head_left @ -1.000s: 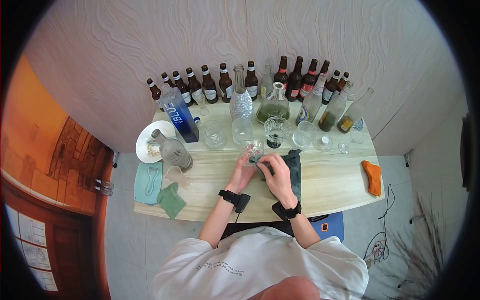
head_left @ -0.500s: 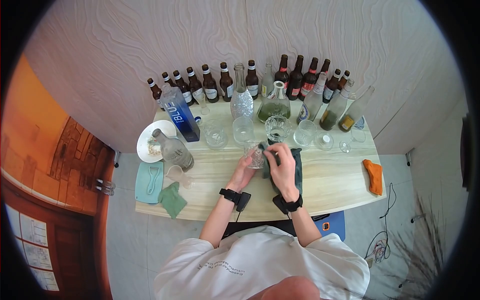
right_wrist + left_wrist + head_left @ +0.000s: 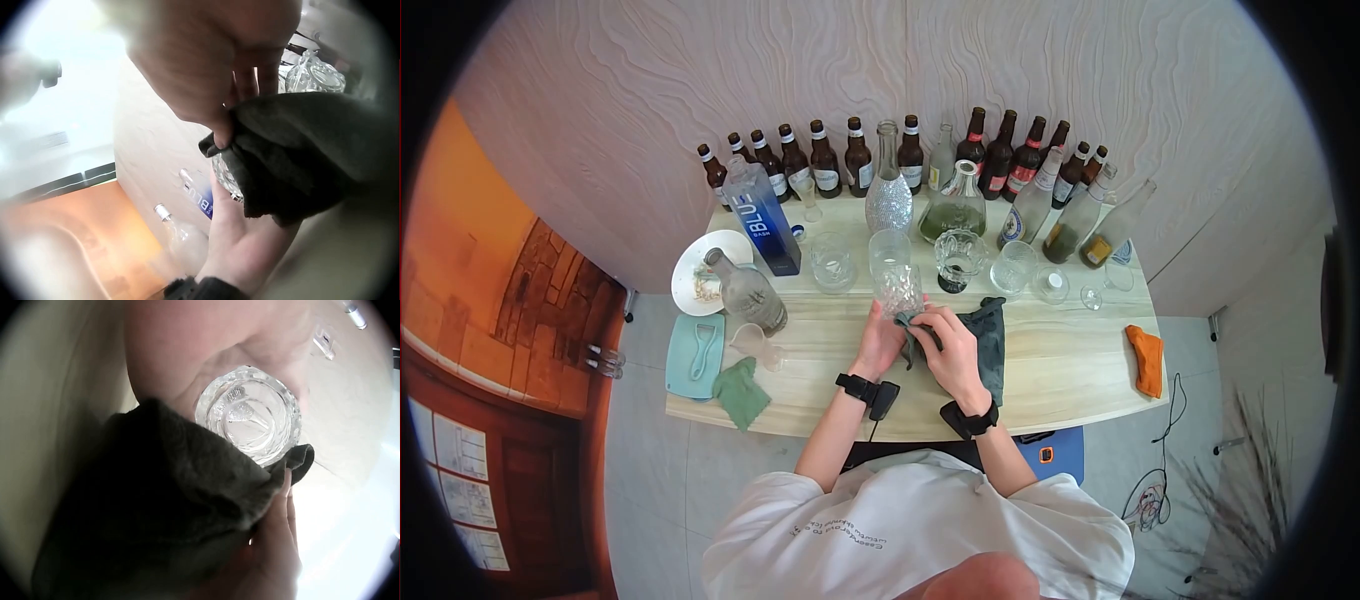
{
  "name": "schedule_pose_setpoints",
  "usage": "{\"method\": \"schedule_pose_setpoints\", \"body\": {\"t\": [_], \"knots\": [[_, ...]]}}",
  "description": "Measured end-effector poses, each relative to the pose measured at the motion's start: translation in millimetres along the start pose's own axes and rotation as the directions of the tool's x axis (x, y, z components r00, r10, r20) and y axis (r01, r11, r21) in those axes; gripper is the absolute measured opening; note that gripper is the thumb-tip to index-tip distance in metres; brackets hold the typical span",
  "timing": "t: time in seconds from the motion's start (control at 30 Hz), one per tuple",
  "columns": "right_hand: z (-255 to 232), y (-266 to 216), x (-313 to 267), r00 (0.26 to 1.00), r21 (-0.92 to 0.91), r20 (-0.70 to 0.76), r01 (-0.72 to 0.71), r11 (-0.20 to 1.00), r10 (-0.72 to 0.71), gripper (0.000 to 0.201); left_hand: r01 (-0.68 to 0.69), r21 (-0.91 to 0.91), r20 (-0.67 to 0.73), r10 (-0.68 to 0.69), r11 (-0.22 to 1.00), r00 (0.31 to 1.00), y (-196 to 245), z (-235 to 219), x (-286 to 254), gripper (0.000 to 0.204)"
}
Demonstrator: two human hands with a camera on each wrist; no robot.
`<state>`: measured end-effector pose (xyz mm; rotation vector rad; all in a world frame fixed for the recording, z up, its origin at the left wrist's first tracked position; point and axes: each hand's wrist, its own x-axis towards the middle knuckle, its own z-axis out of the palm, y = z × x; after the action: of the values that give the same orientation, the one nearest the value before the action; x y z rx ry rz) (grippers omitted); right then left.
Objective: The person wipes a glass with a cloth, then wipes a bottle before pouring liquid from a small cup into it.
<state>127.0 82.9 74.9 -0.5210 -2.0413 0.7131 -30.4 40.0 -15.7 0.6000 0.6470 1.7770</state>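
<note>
Near the left edge of the counter, a peeler lies on a pale blue board, its neighbour a green cloth near the front left corner. Further in stands a clear bottle. Over the middle of the counter, the left hand grips a faceted glass, its round end turned back towards the person. Just beside it, the right hand pinches a dark cloth between thumb and fingers, the fabric lying against the glass's near end. An orange cloth lies by the right edge.

The step in hand looks like wiping the glass around its rim. The next move probably calls for a steady left grip, with the glass turned little by little, while the right hand works the cloth around or into it.
</note>
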Motion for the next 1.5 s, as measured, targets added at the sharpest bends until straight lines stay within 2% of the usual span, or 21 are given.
{"method": "schedule_pose_setpoints", "body": {"t": [0.07,0.17,0.27,0.4,0.6,0.7,0.77,0.9,1.0,1.13,1.23,1.33,1.43,1.5], "knots": [[-1.6,-2.9,0.2,0.999,0.010,0.023,-0.042,0.999,0.042,0.016,0.017,0.021,-0.013,-0.017,1.000,1.000,1.0,2.8,-0.4,0.084],[-2.5,-1.4,3.5,1.000,-0.011,0.009,0.025,1.000,-0.025,0.016,0.034,-0.008,-0.041,-0.034,0.999,0.999,1.1,4.2,1.2,0.086],[-3.3,-2.5,2.2,0.999,0.026,0.050,-0.020,0.999,0.019,0.017,0.022,-0.015,-0.068,-0.023,1.000,0.997,4.0,6.3,0.6,0.083],[-3.1,-6.5,1.2,0.995,0.091,0.037,-0.091,0.992,0.088,0.017,0.028,0.037,-0.149,-0.022,0.999,0.989,1.3,1.6,-0.1,0.078],[-3.4,-6.0,1.6,0.993,0.130,0.007,-0.121,0.984,0.121,0.017,0.067,-0.060,0.071,-0.063,0.996,0.995,0.8,-4.4,0.9,0.077],[-4.7,-6.5,0.3,0.991,0.143,0.014,-0.137,0.980,0.136,0.017,0.101,-0.014,0.023,-0.100,0.995,0.995,-6.0,-6.3,0.3,0.077],[-5.3,-6.3,-0.1,0.992,0.154,0.022,-0.129,0.980,0.127,0.017,0.077,0.016,0.006,-0.077,0.997,0.997,-1.7,1.5,-0.3,0.081],[-9.0,-3.8,0.9,0.970,0.185,-0.037,-0.228,0.956,0.239,0.015,0.020,0.091,0.012,-0.021,0.996,1.000,0.2,0.9,2.4,0.092],[-10.6,9.9,6.3,0.944,0.213,-0.104,-0.285,0.934,0.312,0.014,0.019,0.125,0.138,-0.036,0.992,0.990,13.7,20.4,0.5,0.099],[-14.7,21.0,17.0,0.923,0.183,-0.173,-0.314,0.932,0.345,0.014,0.121,0.091,0.173,-0.135,0.988,0.976,11.5,12.3,0.9,0.104],[-13.1,21.8,20.5,0.903,0.205,-0.182,-0.353,0.913,0.390,0.014,0.113,0.044,0.174,-0.118,0.993,0.978,9.7,15.5,-1.0,0.104],[-9.3,16.5,13.4,0.910,0.219,-0.135,-0.358,0.908,0.392,0.014,0.105,-0.033,0.103,-0.101,0.994,0.990,10.9,18.8,0.8,0.104],[-2.1,11.3,3.3,0.946,0.165,-0.074,-0.302,0.939,0.317,0.013,0.067,-0.104,0.045,-0.063,0.992,0.997,5.5,10.3,1.6,0.100],[0.7,12.6,-0.8,0.951,0.165,-0.069,-0.287,0.944,0.301,0.013,-0.012,-0.031,0.036,0.013,0.999,0.999,0.2,4.0,3.5,0.093]]}}
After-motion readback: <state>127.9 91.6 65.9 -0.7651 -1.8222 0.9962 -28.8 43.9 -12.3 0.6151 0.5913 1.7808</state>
